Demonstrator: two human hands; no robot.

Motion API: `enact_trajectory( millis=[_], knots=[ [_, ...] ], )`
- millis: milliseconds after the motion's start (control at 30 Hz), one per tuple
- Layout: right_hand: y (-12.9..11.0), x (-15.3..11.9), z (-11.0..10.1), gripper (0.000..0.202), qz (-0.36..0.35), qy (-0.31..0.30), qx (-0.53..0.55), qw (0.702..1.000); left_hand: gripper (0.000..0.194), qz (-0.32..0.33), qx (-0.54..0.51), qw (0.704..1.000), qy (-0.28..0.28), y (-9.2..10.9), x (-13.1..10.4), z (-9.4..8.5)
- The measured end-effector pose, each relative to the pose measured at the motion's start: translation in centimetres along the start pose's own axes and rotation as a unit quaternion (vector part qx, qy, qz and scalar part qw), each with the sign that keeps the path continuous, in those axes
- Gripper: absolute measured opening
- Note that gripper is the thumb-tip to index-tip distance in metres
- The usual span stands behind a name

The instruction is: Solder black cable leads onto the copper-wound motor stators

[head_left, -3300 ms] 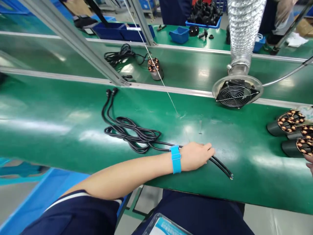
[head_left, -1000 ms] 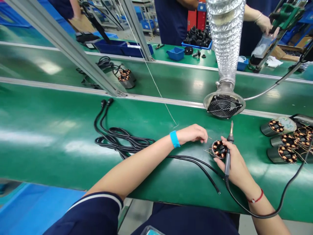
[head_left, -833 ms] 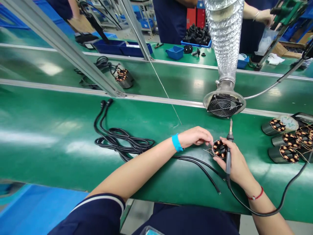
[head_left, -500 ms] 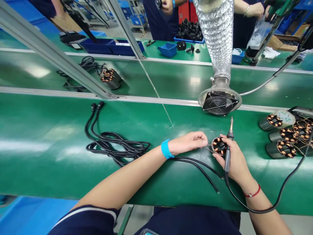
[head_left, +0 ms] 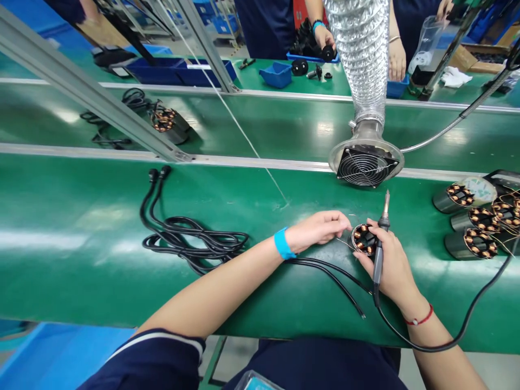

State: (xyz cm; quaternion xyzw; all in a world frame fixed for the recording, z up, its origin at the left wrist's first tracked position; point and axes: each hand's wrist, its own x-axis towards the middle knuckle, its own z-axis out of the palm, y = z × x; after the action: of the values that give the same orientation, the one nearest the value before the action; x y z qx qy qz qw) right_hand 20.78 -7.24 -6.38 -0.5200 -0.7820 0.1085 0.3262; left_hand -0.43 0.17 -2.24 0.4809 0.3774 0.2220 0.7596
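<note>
My right hand (head_left: 392, 265) is wrapped round a motor stator (head_left: 357, 238) with copper windings in a dark cylindrical shell. That same hand also holds a soldering iron (head_left: 378, 260), its tip pointing away from me and its cable trailing over my forearm. My left hand (head_left: 325, 227) is closed in a pinch at the stator's left rim, on what looks like a thin lead wire. Another thin wire (head_left: 344, 243) sticks out free below those fingertips. Two black power cords (head_left: 195, 238) lie coiled under and beyond my left forearm, their stripped ends near the stator.
A fume extractor hood (head_left: 365, 162) on a foil duct hangs beyond my hands. Several more stators (head_left: 471, 245) stand at the right. A metal rail (head_left: 252, 162) borders the green bench. Across it, co-workers' hands (head_left: 325, 37) handle black parts and a plastic bag beside blue bins (head_left: 276, 75).
My left hand has shifted slightly right, closer to the stator, and one wire now stands free below it. The right hand is nearly still. Co-workers' hands across the bench have moved.
</note>
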Motion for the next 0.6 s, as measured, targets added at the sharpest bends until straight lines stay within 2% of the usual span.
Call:
enact_trajectory(
  millis=[167,267,367,467,533,600],
  knots=[
    [0.0,0.1,0.0,0.05,-0.004,-0.004,0.011,1.0,0.018,0.023,0.144,0.989,-0.014,-0.5,-1.8,-0.8],
    [-0.2,0.0,0.0,0.053,-0.014,0.009,0.003,1.0,0.02,0.012,0.148,0.988,-0.04,-0.7,-1.8,-0.6],
    [-0.4,0.0,0.0,0.053,-0.028,0.016,-0.01,0.999,0.029,-0.017,0.084,0.994,-0.074,-0.6,-1.6,0.3],
    [-0.2,0.0,-0.2,0.051,-0.047,0.001,0.0,0.999,0.034,-0.029,0.048,0.995,-0.082,-0.4,-1.4,1.5],
    [0.3,0.1,-0.5,0.051,-0.045,-0.001,0.014,0.999,0.031,-0.013,0.073,0.994,-0.083,-0.6,-1.4,2.2],
    [0.8,0.2,-1.0,0.054,-0.032,0.003,0.024,0.999,0.024,0.007,0.162,0.983,-0.087,-1.0,-1.6,2.7]
  ],
)
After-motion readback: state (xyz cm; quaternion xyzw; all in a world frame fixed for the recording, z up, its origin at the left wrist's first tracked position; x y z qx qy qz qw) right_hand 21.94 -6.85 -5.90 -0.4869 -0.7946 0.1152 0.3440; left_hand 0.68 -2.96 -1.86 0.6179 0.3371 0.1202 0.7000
